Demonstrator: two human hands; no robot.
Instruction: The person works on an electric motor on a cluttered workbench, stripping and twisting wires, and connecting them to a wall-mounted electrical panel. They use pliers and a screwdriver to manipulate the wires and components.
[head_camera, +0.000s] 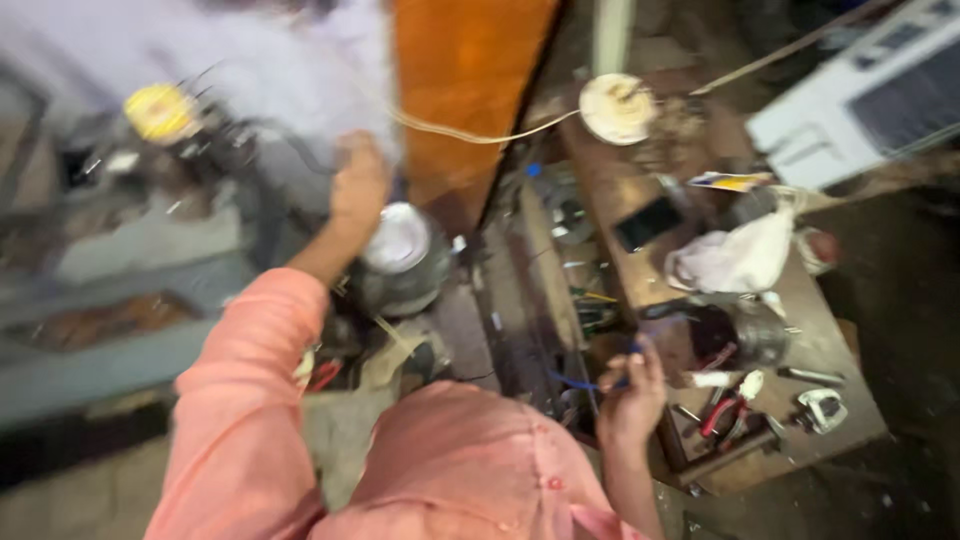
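Your left hand (358, 185) was raised toward the upper middle of the frame, fingers curled, just above the round metal pot (398, 255); blur hid whether it gripped anything. Your right hand (632, 388) sat lower right of centre, fingers pinched on a thin blue wire (578, 382) running leftward from the hand toward the cluttered gap beside the wooden bench (790, 300). The pot lay nearer your left hand, well apart from the right
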